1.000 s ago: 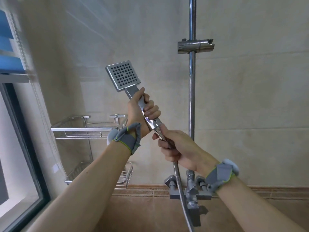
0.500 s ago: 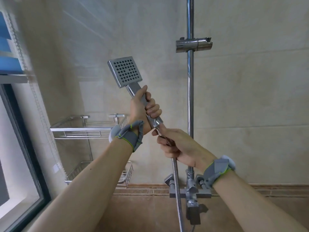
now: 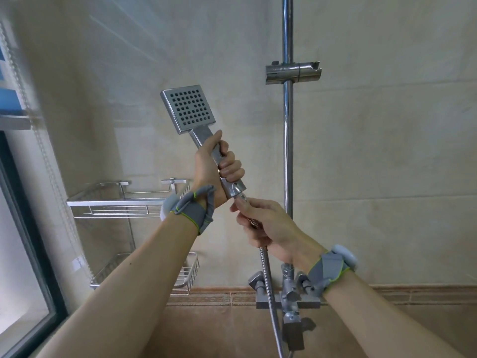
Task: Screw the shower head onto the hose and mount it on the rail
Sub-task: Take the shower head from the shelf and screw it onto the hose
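A chrome shower head [image 3: 188, 109] with a square perforated face points up and left; my left hand [image 3: 214, 171] is wrapped around its flat handle. Just below the handle's end, my right hand [image 3: 265, 226] pinches the nut at the top of the ribbed metal hose [image 3: 268, 288], which hangs down past the tap. The nut touches the handle's threaded end. To the right stands the vertical chrome rail [image 3: 287, 140], with its empty holder bracket [image 3: 293, 72] above the hands.
A chrome mixer tap [image 3: 287, 298] sits at the rail's foot. Two wire shelves [image 3: 124, 202] hang in the left corner. A dark-framed window [image 3: 23, 267] and a bead cord [image 3: 38, 125] run along the left edge. Beige tiles cover the wall.
The shower head and both hands have shifted slightly left and down in view. My right hand's fingers have moved up to the hose nut at the handle's end.
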The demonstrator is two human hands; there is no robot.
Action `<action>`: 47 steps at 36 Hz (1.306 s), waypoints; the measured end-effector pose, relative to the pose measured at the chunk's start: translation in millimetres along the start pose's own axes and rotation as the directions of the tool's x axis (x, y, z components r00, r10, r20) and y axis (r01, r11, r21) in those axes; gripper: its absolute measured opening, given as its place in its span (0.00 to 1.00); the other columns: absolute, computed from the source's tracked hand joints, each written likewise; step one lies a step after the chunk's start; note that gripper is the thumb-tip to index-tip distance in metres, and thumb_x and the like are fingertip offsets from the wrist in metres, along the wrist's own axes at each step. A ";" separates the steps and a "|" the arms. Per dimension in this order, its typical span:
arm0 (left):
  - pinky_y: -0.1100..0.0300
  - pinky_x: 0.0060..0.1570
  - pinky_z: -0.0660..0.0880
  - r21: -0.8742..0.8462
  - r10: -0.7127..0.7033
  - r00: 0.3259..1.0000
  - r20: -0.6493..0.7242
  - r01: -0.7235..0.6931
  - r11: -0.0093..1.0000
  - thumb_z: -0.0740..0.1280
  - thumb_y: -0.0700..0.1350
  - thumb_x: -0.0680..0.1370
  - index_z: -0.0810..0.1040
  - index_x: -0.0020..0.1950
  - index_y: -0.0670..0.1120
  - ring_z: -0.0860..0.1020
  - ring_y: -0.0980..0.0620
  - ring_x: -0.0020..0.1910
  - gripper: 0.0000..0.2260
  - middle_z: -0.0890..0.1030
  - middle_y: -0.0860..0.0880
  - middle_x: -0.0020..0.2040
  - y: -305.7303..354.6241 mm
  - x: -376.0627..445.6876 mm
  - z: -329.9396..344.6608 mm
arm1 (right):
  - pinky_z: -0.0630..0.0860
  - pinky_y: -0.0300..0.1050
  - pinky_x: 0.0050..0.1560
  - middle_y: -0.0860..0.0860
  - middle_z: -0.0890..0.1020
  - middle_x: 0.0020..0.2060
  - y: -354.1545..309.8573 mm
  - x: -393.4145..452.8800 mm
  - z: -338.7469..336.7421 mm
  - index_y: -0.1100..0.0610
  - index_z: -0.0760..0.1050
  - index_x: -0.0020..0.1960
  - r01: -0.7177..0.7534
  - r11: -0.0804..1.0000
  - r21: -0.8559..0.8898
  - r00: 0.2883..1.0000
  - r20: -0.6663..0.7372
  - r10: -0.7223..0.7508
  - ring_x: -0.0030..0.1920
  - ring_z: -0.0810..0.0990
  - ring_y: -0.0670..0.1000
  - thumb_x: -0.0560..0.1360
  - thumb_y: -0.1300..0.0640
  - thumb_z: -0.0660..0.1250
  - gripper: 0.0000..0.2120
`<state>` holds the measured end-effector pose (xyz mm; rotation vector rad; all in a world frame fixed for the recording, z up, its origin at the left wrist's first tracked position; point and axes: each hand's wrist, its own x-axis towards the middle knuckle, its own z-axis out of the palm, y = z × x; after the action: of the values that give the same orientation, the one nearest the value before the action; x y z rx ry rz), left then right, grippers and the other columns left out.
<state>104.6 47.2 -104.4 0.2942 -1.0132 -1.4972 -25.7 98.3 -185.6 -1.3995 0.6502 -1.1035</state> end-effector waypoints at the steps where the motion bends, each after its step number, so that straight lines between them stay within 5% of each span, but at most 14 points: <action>1: 0.66 0.21 0.53 0.002 -0.010 1.000 0.019 0.010 1.000 0.61 0.51 0.80 0.64 0.33 0.46 0.57 0.55 0.17 0.18 0.59 0.51 0.22 1.1 -0.1 -0.3 | 0.51 0.38 0.23 0.49 0.69 0.30 -2.6 0.2 -1.6 0.58 0.78 0.49 -0.042 0.999 0.032 0.998 0.048 0.041 0.23 0.56 0.45 0.79 0.48 0.66 0.12; 6: 0.66 0.22 0.53 -0.022 -0.025 0.997 0.067 0.027 0.999 0.60 0.51 0.80 0.64 0.33 0.45 0.57 0.55 0.17 0.18 0.59 0.51 0.21 3.3 1.8 -3.3 | 0.50 0.38 0.23 0.48 0.68 0.28 -12.7 1.8 -7.5 0.59 0.78 0.52 -0.140 0.990 0.034 0.978 0.162 0.132 0.26 0.52 0.47 0.80 0.45 0.63 0.16; 16: 0.66 0.22 0.51 -0.030 -0.003 1.000 0.004 0.003 1.000 0.60 0.51 0.80 0.64 0.32 0.45 0.57 0.55 0.17 0.18 0.59 0.51 0.21 -1.3 1.1 -1.0 | 0.53 0.39 0.26 0.53 0.78 0.34 1.1 1.9 -4.3 0.59 0.75 0.44 0.074 0.997 -0.024 0.986 -0.146 -0.077 0.23 0.60 0.48 0.74 0.55 0.74 0.10; 25: 0.66 0.23 0.51 -0.017 -0.019 0.997 0.073 0.020 1.000 0.59 0.51 0.80 0.63 0.33 0.45 0.57 0.55 0.17 0.18 0.58 0.51 0.21 2.6 -0.6 4.5 | 0.49 0.40 0.26 0.48 0.65 0.29 -6.7 -2.6 -3.7 0.59 0.78 0.49 -0.083 0.991 0.104 0.994 0.075 0.075 0.27 0.52 0.47 0.79 0.45 0.64 0.16; 34: 0.64 0.23 0.51 -0.032 -0.026 0.998 0.052 0.028 0.999 0.60 0.51 0.80 0.64 0.33 0.45 0.56 0.55 0.17 0.18 0.59 0.51 0.21 -2.3 1.3 -1.6 | 0.52 0.37 0.23 0.52 0.75 0.35 4.1 0.3 -6.1 0.59 0.74 0.46 0.043 0.997 0.062 0.997 -0.067 -0.038 0.23 0.58 0.46 0.76 0.52 0.71 0.11; 43: 0.65 0.23 0.51 -0.027 -0.023 0.998 0.060 0.024 0.999 0.60 0.51 0.80 0.64 0.33 0.45 0.56 0.56 0.17 0.18 0.58 0.51 0.22 -1.3 0.3 0.4 | 0.51 0.39 0.26 0.50 0.74 0.32 -1.2 -1.2 -7.3 0.61 0.77 0.51 -0.061 0.995 0.083 0.997 0.055 0.056 0.22 0.58 0.45 0.79 0.46 0.65 0.17; 47: 0.65 0.22 0.52 -0.025 -0.035 0.998 0.057 0.037 0.999 0.61 0.51 0.80 0.64 0.33 0.45 0.56 0.55 0.17 0.18 0.58 0.51 0.22 -1.4 -0.1 -0.7 | 0.54 0.38 0.24 0.52 0.75 0.38 0.4 -1.5 -6.9 0.59 0.75 0.49 -0.018 0.999 0.050 1.000 0.002 0.018 0.25 0.58 0.46 0.78 0.52 0.70 0.10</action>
<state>104.1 46.9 -105.9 0.2535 -1.0372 -1.5579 -32.4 96.6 -187.2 -1.3492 0.6287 -1.0976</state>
